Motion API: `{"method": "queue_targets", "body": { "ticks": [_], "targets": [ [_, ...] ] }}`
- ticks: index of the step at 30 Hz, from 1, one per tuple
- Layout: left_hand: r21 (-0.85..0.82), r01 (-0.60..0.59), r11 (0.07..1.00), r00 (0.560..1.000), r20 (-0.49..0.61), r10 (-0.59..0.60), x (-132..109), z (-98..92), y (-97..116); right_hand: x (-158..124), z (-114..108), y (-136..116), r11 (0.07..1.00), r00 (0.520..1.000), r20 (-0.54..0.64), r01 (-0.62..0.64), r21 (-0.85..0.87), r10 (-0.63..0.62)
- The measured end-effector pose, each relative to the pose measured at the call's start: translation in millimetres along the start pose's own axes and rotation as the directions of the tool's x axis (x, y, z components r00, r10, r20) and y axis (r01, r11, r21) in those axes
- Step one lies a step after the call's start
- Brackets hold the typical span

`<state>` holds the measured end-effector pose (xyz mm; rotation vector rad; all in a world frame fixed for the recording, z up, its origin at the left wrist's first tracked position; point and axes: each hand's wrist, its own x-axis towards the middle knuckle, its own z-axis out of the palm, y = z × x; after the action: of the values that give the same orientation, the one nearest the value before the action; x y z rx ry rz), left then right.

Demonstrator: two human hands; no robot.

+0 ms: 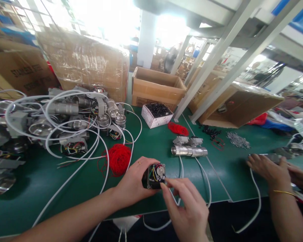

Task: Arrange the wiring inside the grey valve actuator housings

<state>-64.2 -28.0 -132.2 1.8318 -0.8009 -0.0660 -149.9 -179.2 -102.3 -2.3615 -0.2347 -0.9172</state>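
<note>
My left hand (133, 183) is closed around a small black lamp housing (154, 176) with coloured wires and a round metal part showing inside. It holds the housing just above the front edge of the green table (151, 141). My right hand (187, 208) reaches up to the housing's open face, fingertips pinched at its right side; whether anything is between them I cannot make out. White cables (204, 181) run from under my hands toward two silver cylindrical lamps (189, 151).
A pile of silver lamps with white cables (60, 117) fills the left. Red ring bundles (118, 158) lie nearby. A white box of black parts (156, 114) and cardboard boxes (156, 85) stand behind. Another person's hands (270, 169) work at the right.
</note>
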Motion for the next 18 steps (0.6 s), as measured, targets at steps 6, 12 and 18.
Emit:
{"method": "queue_targets", "body": {
  "ticks": [6,12,18],
  "targets": [
    [-0.077,0.096,0.992,0.995,0.028,-0.094,3,-2.0,-1,60,-25,13,0.959,0.862,0.419,0.256,0.125,-0.285],
    [-0.116,0.154,0.981,0.986,0.081,-0.145,5,-6.2,-2,82,-14,20,0.912,0.723,0.567,0.38,0.151,-0.395],
    [-0.108,0.113,0.988,0.99,0.1,-0.103,7,-8.2,-5,72,-20,39,0.899,0.806,0.447,0.225,0.375,-0.388]
  ]
}}
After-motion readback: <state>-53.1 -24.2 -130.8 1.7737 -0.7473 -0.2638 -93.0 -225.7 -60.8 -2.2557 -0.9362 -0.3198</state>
